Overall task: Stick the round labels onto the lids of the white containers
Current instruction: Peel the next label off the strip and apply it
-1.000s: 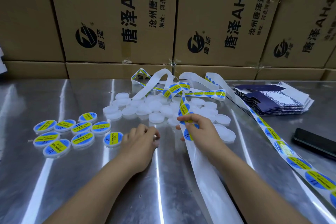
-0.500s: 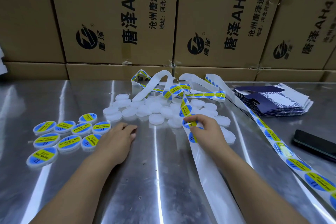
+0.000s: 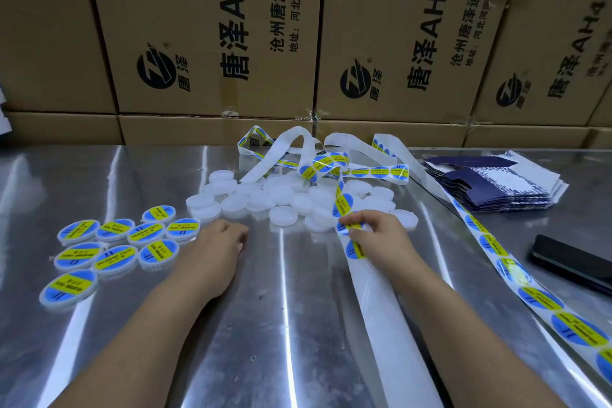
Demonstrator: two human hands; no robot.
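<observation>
Looking down at our shiny metal table (image 3: 281, 358), the closest thing is the bare white end of the label strip (image 3: 381, 308), which runs up from the bottom edge and under our right hand (image 3: 384, 242). That hand's thumb and fingertips are pinching a blue-and-yellow round label (image 3: 347, 227) right on the strip. Our left hand (image 3: 212, 255) lies palm down on the table with its fingers loosely curled together, and we can't see anything in it.

Just left of that hand sit nine labelled containers (image 3: 116, 242), flat on the table and bunched close, labels up. Over on the right, another stretch of the strip, full of labels, runs between our right arm and a dark phone (image 3: 569, 262).

Past both hands is the pile of plain white containers (image 3: 281, 199), lids bare, some overlapping. The strip rises from our right hand, crosses that pile and loops into a tangle behind it. Further right is a stack of flat navy-and-white cartons (image 3: 496, 185). Brown cardboard boxes (image 3: 215, 26) with black print wall off the back.
</observation>
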